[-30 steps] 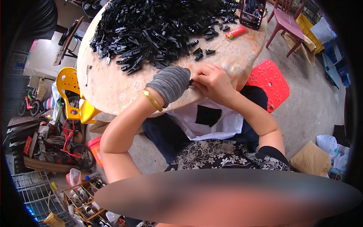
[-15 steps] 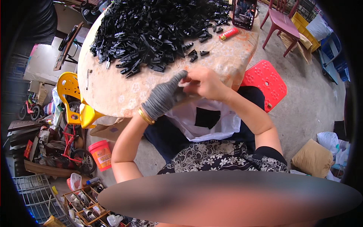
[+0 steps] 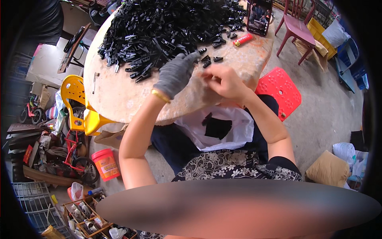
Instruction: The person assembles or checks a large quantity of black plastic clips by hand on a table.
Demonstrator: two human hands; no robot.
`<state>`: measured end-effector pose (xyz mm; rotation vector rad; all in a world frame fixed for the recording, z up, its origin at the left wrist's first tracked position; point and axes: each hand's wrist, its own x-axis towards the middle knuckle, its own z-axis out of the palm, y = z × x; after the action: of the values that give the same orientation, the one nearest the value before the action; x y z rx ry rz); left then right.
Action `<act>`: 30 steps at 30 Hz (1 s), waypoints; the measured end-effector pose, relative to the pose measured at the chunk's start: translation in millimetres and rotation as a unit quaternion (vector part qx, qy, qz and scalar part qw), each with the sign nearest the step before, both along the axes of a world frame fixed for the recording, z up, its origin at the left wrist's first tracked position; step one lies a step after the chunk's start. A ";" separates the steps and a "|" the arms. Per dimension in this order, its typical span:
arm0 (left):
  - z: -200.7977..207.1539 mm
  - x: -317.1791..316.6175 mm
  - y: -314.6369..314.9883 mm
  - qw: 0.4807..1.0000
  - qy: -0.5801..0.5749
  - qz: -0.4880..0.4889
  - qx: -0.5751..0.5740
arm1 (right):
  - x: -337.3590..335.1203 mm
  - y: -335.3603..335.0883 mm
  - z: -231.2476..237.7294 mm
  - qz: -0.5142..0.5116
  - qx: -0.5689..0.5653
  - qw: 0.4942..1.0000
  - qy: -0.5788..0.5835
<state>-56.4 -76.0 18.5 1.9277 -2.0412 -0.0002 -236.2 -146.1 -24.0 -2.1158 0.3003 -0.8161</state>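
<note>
My left hand [image 3: 175, 75], in a grey knitted glove, reaches over the near edge of a heap of black plastic clips [image 3: 155, 32]. Its fingers are stretched out, the tips beside a loose clip [image 3: 202, 51]; I see nothing held in them. Bare and slightly blurred, my right hand [image 3: 227, 81] hovers over the table's near right side, fingers bent with a gap between thumb and forefinger. Just beyond it lie a few loose clips [image 3: 217, 59]. A white plastic bag [image 3: 240, 124] gapes open on my lap, with black pieces [image 3: 218, 128] inside.
A patterned cloth covers the round table [image 3: 119, 99]. A red lighter [image 3: 243, 40] and an upright phone [image 3: 259, 18] are at its far right, a thin metal tool [image 3: 95, 83] at its left. Around it stand a red stool [image 3: 280, 92], a yellow chair [image 3: 73, 97] and a bucket [image 3: 106, 164].
My hands have come apart. The left has moved forward to the clips; the right has shifted slightly right, its fingers loosened. Another dark piece now shows in the bag.
</note>
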 end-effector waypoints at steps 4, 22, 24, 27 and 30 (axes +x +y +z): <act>-15.9 -0.9 -34.9 0.976 -0.214 0.022 -0.030 | 19.7 -17.0 -12.9 -0.189 -0.249 0.950 0.012; -6.5 -8.3 5.3 0.993 0.050 -0.058 -0.087 | 11.0 -16.7 -19.6 -0.123 -0.193 0.973 0.014; -13.3 -4.6 24.5 0.996 0.057 -0.042 -0.053 | 10.4 -17.3 -18.2 -0.103 -0.197 0.975 0.005; -27.6 9.0 37.6 0.990 0.106 -0.068 -0.057 | 10.4 -17.0 -11.7 -0.058 -0.193 0.979 -0.006; -29.8 9.9 42.5 0.994 0.086 -0.063 -0.018 | 9.2 -17.2 -12.4 -0.037 -0.183 0.982 -0.011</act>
<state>-46.5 -33.4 -11.3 1.7104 -2.0294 -0.1532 -227.0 -163.4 -36.4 -2.4469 0.2305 -0.9982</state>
